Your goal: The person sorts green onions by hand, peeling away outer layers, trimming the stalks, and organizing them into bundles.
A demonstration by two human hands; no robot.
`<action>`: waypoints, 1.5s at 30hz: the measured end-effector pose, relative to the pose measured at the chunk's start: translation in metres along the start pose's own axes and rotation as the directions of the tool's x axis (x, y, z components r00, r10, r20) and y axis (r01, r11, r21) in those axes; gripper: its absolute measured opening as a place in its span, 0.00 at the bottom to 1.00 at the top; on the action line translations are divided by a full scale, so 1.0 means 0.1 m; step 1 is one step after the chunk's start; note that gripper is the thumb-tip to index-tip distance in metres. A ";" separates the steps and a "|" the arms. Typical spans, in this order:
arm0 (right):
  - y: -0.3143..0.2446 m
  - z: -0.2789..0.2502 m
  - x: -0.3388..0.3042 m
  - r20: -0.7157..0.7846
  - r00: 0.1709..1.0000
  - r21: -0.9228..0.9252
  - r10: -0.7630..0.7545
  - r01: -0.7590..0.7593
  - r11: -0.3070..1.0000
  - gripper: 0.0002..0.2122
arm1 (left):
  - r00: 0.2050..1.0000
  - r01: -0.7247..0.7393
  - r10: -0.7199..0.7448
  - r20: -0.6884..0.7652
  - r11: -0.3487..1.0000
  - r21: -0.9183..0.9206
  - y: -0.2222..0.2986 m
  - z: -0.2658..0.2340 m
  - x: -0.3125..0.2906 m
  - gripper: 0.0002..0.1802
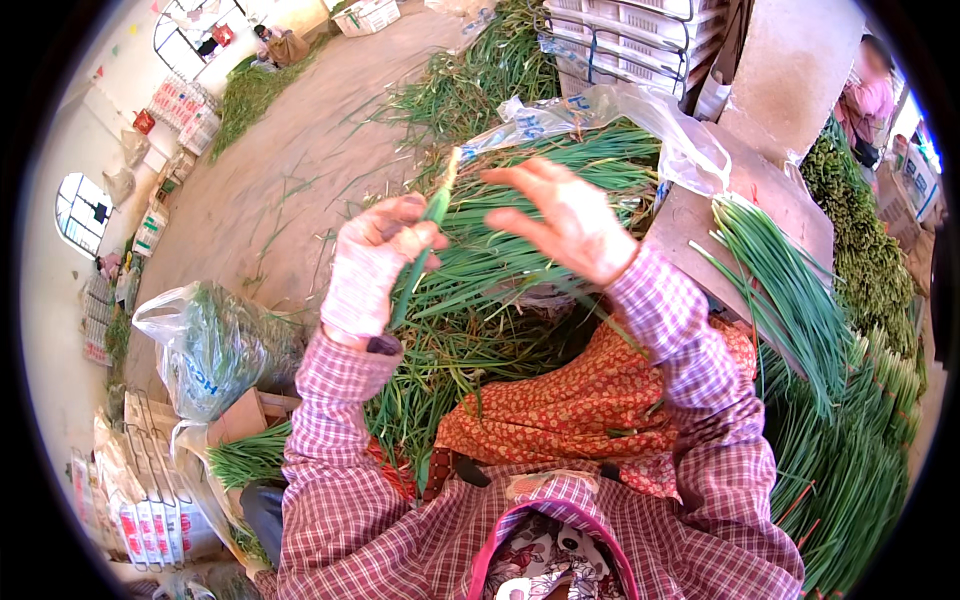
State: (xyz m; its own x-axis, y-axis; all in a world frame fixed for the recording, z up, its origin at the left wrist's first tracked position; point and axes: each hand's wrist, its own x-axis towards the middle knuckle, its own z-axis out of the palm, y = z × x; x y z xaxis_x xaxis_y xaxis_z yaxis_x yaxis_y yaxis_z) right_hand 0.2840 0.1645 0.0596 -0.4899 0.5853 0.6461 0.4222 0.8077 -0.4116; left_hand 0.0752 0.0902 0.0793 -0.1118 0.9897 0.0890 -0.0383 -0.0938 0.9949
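My left hand [375, 255] is raised in front of me, fingers pinched round a spring onion [438, 203]. Its pale root end points up and away, while the green leaves hang below my palm. To the right, my right hand [575, 220] is held above a heap of loose spring onions [590, 150], fingers apart and nothing in them. The heap lies partly on a clear plastic sheet [690, 130]. Beneath my left hand are tangled green leaves [420, 350] that reach down to the orange floral cloth [570, 400] over my lap.
On the right, a sorted bunch of spring onions [780, 290] lies across a board [685, 225], with more bundles [840, 480] below. White crates [640, 40] are stacked at the back. A plastic bag of greens [215, 350] stands left. Far right is another person [868, 105].
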 end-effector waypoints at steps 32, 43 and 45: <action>1.55 -2.06 -1.54 -0.347 0.921 -0.728 0.176 -0.384 0.569 0.09 | 0.746 -0.665 0.286 0.601 0.268 0.697 -0.88 0.83 0.83 0.23; 1.47 -1.76 -1.18 -0.257 0.897 -0.461 0.359 -0.440 0.771 0.12 | 0.781 -0.615 -0.141 0.608 -0.008 0.788 -1.51 1.95 2.17 0.48; 1.47 -1.61 -0.87 -0.144 0.908 -0.273 0.394 -0.420 0.866 0.12 | 0.750 -0.652 -0.135 0.647 0.016 0.758 -1.57 2.04 2.34 0.48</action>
State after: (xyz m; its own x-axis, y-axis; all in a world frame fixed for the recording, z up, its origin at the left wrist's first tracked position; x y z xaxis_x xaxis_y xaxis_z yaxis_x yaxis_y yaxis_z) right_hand 0.5117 0.2211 0.0459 -0.1679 0.8394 0.5169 0.7793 0.4342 -0.4519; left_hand 0.2574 0.3580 -0.0461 0.5641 0.8249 -0.0363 0.8253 -0.5646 -0.0052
